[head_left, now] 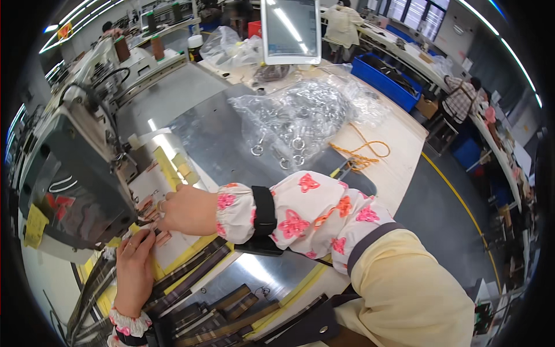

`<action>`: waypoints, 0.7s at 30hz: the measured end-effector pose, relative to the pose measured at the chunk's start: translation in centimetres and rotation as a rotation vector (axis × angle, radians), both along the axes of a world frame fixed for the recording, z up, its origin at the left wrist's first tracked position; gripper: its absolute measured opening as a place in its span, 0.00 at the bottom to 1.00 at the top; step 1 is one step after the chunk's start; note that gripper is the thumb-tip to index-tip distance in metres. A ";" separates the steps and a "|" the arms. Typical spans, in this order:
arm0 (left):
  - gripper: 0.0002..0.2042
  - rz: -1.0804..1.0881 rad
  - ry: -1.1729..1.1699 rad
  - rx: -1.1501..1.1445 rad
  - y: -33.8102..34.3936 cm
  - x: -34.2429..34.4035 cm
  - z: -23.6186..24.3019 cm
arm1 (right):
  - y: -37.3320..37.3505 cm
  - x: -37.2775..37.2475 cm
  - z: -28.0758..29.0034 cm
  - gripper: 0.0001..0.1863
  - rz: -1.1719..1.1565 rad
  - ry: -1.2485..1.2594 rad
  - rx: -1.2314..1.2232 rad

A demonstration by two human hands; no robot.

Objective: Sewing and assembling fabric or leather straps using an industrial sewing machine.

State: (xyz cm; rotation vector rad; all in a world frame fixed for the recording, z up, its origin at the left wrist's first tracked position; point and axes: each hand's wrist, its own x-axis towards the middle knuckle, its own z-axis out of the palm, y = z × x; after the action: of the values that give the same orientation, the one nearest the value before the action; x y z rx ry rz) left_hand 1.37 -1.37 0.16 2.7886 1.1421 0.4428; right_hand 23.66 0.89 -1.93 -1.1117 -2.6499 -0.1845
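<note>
Panel (180, 247) of white, thin-looking sheet, partly edged in yellow, lies at eight o'clock from the middle of our view, with small brownish pieces (163, 238) on it. Our left hand (134, 267) reaches in from seven o'clock, fingers bent and nearly together; our right hand (184, 209) comes from the four o'clock side, fingers curled down close to the left's. We cannot tell whether either pinches a piece, so tightly do the fingertips crowd; perhaps that closeness keeps something small steady. At nine o'clock stands the bulky, dark machine head (72, 179), glossy in front. Flat, striped straps (196, 276) lie around seven o'clock, probably for easy reach. Just past twelve, a crinkled clear plastic bag (300, 107) gathers shiny round metal rings (298, 143), likely against scattering; twisted orange cord (359, 163) loops toward three o'clock on the smooth, pale tabletop (399, 136)
</note>
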 end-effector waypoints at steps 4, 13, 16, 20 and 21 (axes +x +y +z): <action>0.15 -0.002 0.018 -0.035 0.2 0.4 0.2 | 0.1 0.0 -0.3 0.08 -0.010 0.025 -0.010; 0.17 0.014 0.098 -0.031 0.2 0.5 0.3 | 0.2 0.2 -0.6 0.06 -0.014 0.050 0.028; 0.17 0.009 0.109 -0.018 0.3 0.2 0.2 | 0.4 0.0 -0.6 0.06 -0.012 0.035 0.034; 0.18 0.015 0.096 -0.037 0.2 -0.3 0.5 | 0.6 -0.5 -0.4 0.07 0.016 0.023 -0.001; 0.18 0.007 0.091 -0.034 0.1 -0.1 0.7 | 0.4 -0.2 -0.1 0.07 0.036 0.019 0.002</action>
State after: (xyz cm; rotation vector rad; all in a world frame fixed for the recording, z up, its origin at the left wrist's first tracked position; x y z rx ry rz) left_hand 1.32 -1.29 0.91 2.8024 1.1657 0.2970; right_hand 23.45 1.30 -2.00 -1.0592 -2.6508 -0.1683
